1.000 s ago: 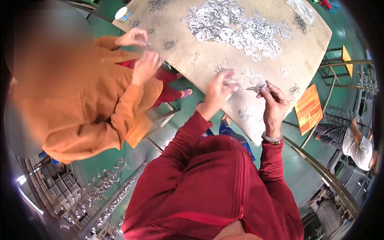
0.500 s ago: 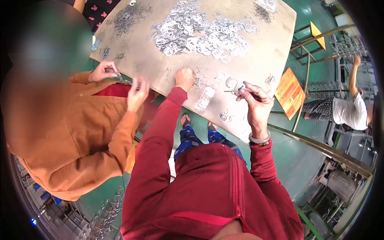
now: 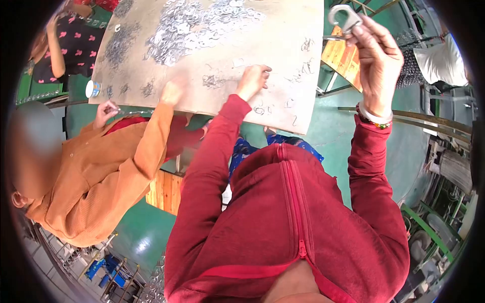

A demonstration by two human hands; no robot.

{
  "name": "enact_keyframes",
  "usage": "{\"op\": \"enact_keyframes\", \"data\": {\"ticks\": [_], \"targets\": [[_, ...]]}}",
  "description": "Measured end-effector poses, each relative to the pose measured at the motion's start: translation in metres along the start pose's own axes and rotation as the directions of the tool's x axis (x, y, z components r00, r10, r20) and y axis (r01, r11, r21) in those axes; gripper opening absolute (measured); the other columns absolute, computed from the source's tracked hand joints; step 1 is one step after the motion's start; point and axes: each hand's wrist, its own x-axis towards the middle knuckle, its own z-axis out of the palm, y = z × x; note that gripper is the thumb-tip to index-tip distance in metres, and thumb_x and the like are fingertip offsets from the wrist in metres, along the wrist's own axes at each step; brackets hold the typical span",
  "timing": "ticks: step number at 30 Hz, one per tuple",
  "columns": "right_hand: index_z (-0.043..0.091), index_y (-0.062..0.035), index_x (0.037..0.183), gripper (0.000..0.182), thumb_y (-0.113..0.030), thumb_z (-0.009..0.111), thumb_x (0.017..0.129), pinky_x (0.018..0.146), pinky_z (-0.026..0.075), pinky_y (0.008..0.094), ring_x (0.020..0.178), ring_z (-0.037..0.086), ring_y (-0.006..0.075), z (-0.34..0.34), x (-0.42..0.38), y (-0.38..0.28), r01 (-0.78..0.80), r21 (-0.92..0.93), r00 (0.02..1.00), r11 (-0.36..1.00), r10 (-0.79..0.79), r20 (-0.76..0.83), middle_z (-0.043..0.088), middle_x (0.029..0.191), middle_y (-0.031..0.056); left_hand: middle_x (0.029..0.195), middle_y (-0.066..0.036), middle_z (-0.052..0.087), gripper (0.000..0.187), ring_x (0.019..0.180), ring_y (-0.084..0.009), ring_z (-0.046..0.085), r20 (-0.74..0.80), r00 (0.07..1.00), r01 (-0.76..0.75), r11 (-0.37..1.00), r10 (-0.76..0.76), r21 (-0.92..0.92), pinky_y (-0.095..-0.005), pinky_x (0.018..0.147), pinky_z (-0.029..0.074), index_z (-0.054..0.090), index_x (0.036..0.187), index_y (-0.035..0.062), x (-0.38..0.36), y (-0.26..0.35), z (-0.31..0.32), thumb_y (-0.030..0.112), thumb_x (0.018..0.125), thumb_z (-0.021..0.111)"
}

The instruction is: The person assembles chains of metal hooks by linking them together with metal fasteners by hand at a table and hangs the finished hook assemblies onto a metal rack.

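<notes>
High at the upper right, my right hand [image 3: 379, 63] is closed on a silvery metal hook [image 3: 345, 17] with a curved open end and a flat base. A thin, pointed metal piece [image 3: 334, 38] also sticks out from its fingers toward the left. My left hand [image 3: 252, 83] is low over the near part of the table [image 3: 283, 38], fingers apart and pointing right, with nothing visible in them. Small dark bent wires [image 3: 214, 81] lie left of it, and a small whitish piece [image 3: 238, 62] is just beyond it. More wires [image 3: 261, 108] lie on its near side.
A large heap of similar metal hooks [image 3: 194, 28] covers the table's far part. Dark wire piles [image 3: 118, 45] and a white cup [image 3: 93, 89] are at the left. A co-worker in an orange jacket [image 3: 103, 171] works close on my left. A wooden stool [image 3: 341, 58] stands beyond the right edge.
My right hand has risen up and right with the hook, now nearer the camera. My left hand has shifted right over the table, its fist loosened. The view has turned; the co-worker's hand moved over the table.
</notes>
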Motion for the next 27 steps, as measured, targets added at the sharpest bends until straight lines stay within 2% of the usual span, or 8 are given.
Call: {"op": "enact_keyframes", "data": {"ticks": [2, 5, 15, 18, 21, 23, 26, 27], "targets": [[0.058, 0.0079, 0.110, 0.027, 0.007, 0.057, 0.083, 0.066, 0.048, 0.0190, 0.074, 0.062, 0.0166, -0.022, 0.004, -0.017, -0.012, -0.027, 0.999, 1.000, 0.011, -0.052, 0.064, 0.089, 0.0148, 0.076, -0.014, 0.065, 0.018, 0.071, -0.0222, 0.064, -0.025, 0.999, -0.038, 0.998, 0.039, 0.040, -0.0326, 0.064, 0.051, 0.067, 0.096, 0.0038, 0.021, 0.002, 0.035, 0.006, 0.084, 0.054], [0.057, 0.0077, 0.111, 0.027, 0.006, 0.056, 0.084, 0.066, 0.048, 0.0260, 0.073, 0.057, 0.0170, -0.044, 0.004, -0.031, 0.048, 0.024, 0.993, 0.999, -0.045, -0.107, 0.063, 0.090, 0.0144, 0.079, -0.022, 0.064, 0.012, 0.079, -0.0351, 0.063, -0.139, 0.977, -0.143, 0.979, 0.164, 0.147, -0.0402, 0.071, 0.049, 0.068, 0.088, 0.0070, 0.047, 0.015, 0.068, 0.012, 0.083, 0.058], [0.057, 0.0068, 0.112, 0.028, 0.005, 0.057, 0.084, 0.065, 0.048, 0.0306, 0.072, 0.060, 0.0212, -0.083, -0.014, -0.044, 0.048, 0.004, 0.991, 0.999, -0.047, -0.128, 0.063, 0.095, 0.0163, 0.091, -0.021, 0.060, 0.013, 0.088, -0.0373, 0.059, -0.168, 0.948, -0.198, 0.915, 0.270, 0.350, -0.0445, 0.074, 0.047, 0.069, 0.088, 0.0096, 0.118, 0.014, 0.111, 0.016, 0.081, 0.059], [0.057, 0.0064, 0.111, 0.027, 0.005, 0.056, 0.084, 0.063, 0.047, 0.0296, 0.070, 0.059, 0.0216, -0.076, -0.018, -0.041, 0.045, -0.029, 0.985, 0.999, -0.049, -0.165, 0.063, 0.094, 0.0161, 0.092, -0.020, 0.061, 0.013, 0.087, -0.0358, 0.059, -0.003, 0.976, -0.207, 0.933, 0.217, 0.293, -0.0446, 0.074, 0.047, 0.069, 0.087, 0.0086, 0.136, 0.016, 0.115, 0.015, 0.081, 0.059], [0.057, 0.0063, 0.112, 0.028, 0.005, 0.056, 0.084, 0.065, 0.047, 0.0298, 0.072, 0.059, 0.0208, -0.074, -0.020, -0.039, 0.025, -0.058, 0.989, 0.998, -0.034, -0.147, 0.063, 0.095, 0.0156, 0.090, -0.019, 0.062, 0.018, 0.084, -0.0331, 0.062, 0.041, 0.966, -0.246, 0.858, 0.255, 0.450, -0.0403, 0.075, 0.048, 0.068, 0.097, 0.0104, 0.140, 0.015, 0.113, 0.015, 0.082, 0.059], [0.058, 0.0069, 0.109, 0.028, 0.006, 0.058, 0.081, 0.065, 0.052, 0.0299, 0.074, 0.063, 0.0204, -0.067, -0.022, -0.042, 0.012, -0.057, 0.979, 0.998, -0.023, -0.201, 0.064, 0.092, 0.0156, 0.092, -0.018, 0.062, 0.020, 0.083, -0.0331, 0.062, -0.007, 0.975, -0.215, 0.957, 0.221, 0.197, -0.0399, 0.076, 0.048, 0.066, 0.099, 0.0093, 0.136, 0.011, 0.116, 0.016, 0.081, 0.060], [0.058, 0.0061, 0.110, 0.028, 0.007, 0.056, 0.082, 0.064, 0.052, 0.0301, 0.076, 0.063, 0.0197, -0.047, -0.023, -0.036, -0.026, -0.048, 0.974, 0.998, 0.015, -0.225, 0.064, 0.094, 0.0156, 0.092, -0.016, 0.061, 0.019, 0.081, -0.0327, 0.061, -0.158, 0.906, -0.354, 0.907, 0.393, 0.227, -0.0388, 0.072, 0.048, 0.063, 0.095, 0.0069, 0.116, -0.019, 0.099, 0.017, 0.080, 0.063], [0.058, 0.0054, 0.110, 0.028, 0.007, 0.056, 0.082, 0.063, 0.051, 0.0295, 0.075, 0.062, 0.0192, -0.045, -0.024, -0.030, -0.029, 0.003, 0.984, 1.000, 0.029, -0.178, 0.065, 0.093, 0.0150, 0.089, -0.015, 0.061, 0.016, 0.079, -0.0313, 0.061, -0.230, 0.904, -0.297, 0.915, 0.362, 0.273, -0.0382, 0.070, 0.048, 0.062, 0.091, 0.0060, 0.089, -0.007, 0.081, 0.017, 0.079, 0.064]]}}
